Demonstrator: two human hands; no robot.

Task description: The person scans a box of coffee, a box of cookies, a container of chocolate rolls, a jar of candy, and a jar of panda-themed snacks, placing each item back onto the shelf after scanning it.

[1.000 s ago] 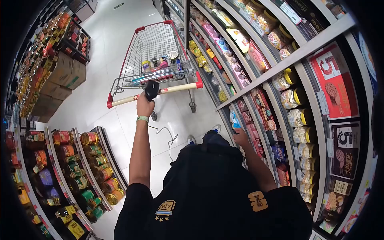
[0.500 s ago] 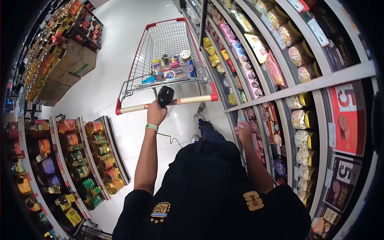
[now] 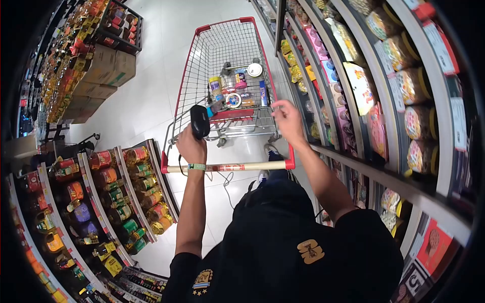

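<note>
1. Fingers of the right hand (image 3: pixel 289 121) are blurred; I can't tell whether they touch the cart (image 3: pixel 225 22).
2. The black device (image 3: pixel 200 122) hides some fingers of the left hand (image 3: pixel 191 149).
3. Print on the price tags (image 3: pixel 458 123) is too small to read.

The cream handle (image 3: pixel 262 166) is capped in red; the black shirt (image 3: pixel 273 242) is marked with 2 gold-toned emblems (image 3: pixel 310 251); the wristband (image 3: pixel 196 166) is coloured green.
</note>
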